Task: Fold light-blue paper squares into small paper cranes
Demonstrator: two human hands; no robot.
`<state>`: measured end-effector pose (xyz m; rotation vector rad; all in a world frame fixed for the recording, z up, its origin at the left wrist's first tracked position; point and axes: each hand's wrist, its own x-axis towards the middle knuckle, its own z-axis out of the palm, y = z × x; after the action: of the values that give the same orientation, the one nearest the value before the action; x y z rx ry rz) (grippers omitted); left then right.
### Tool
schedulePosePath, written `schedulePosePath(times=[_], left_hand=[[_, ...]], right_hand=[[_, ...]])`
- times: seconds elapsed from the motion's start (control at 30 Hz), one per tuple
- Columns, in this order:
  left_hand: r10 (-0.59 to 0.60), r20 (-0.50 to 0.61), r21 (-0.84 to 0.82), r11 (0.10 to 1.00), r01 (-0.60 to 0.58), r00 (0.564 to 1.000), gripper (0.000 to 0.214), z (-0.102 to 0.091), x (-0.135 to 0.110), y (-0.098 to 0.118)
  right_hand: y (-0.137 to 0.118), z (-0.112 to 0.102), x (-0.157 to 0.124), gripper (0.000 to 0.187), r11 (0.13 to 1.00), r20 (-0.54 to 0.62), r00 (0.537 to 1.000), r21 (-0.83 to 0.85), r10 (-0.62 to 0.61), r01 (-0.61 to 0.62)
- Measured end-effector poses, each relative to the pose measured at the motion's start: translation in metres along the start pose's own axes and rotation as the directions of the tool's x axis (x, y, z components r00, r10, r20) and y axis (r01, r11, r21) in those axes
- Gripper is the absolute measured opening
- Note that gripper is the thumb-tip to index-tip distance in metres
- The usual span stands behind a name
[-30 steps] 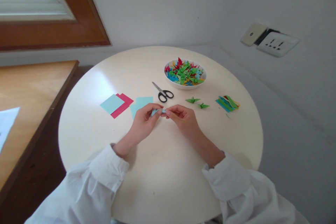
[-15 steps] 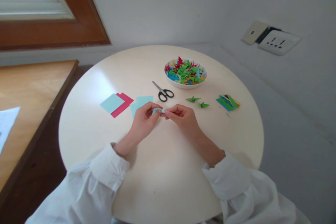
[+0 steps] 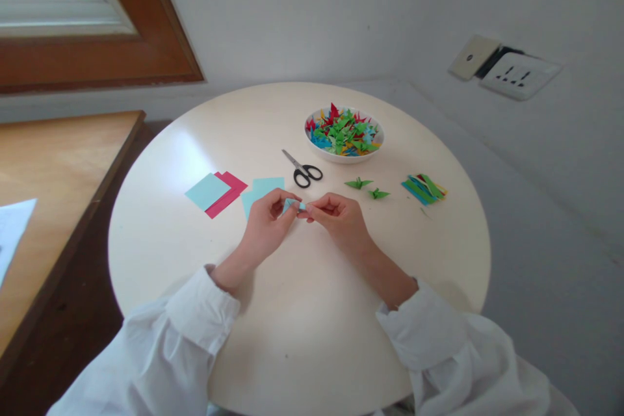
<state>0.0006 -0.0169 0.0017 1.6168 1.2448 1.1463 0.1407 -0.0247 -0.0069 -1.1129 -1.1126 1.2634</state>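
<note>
Pale blue over crimson: at the left of the round white bench (image 3: 302, 325), a pale-blue square (image 3: 208, 192) overlaps crimson sheets (image 3: 230, 194), as seen from where I stand. Next, loose pale-blue sheets (image 3: 260, 188) lie partly hidden behind the left hand (image 3: 268, 221). Its fingers are pinched, thumb uppermost, on the folded blue paper (image 3: 288, 204), which sits between the two hands. The step in hand looks like creasing a small fold; to judge by its size, this hand should anchor the paper without crushing it, edges aligned before any pressure. Just beyond lie the scissors (image 3: 305, 169), touched by neither hand. The right hand (image 3: 341, 218) meets the paper's right end, thumb and index finger nipped on the tip; light pressure run along the crease should give a sharp line, whereas a hard tug could skew or tear it. Whether the paper touches the bench I cannot tell. Behind, a white bowl (image 3: 336, 157) holds many-coloured folded cranes (image 3: 344, 133); nearer, two green cranes (image 3: 358, 184) rest on the bench, and farthest right lies a stack of coloured paper strips (image 3: 421, 190)
</note>
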Motion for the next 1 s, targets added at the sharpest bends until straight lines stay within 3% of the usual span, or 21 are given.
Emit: schedulePosePath(times=[0.3,1.0], left_hand=[[0.013,-0.028,0.015,1.0,-0.013,1.0,0.014,-0.0009,0.0005,0.0003],[0.013,-0.009,-0.006,1.0,-0.013,1.0,0.009,-0.0014,-0.0001,0.0015]], right_hand=[[-0.001,-0.001,0.0006,0.019,0.999,-0.007,0.999,-0.008,0.041,-0.042],[0.0017,-0.0021,0.0001,0.016,1.0,-0.021,1.0,-0.031,0.006,-0.007]])
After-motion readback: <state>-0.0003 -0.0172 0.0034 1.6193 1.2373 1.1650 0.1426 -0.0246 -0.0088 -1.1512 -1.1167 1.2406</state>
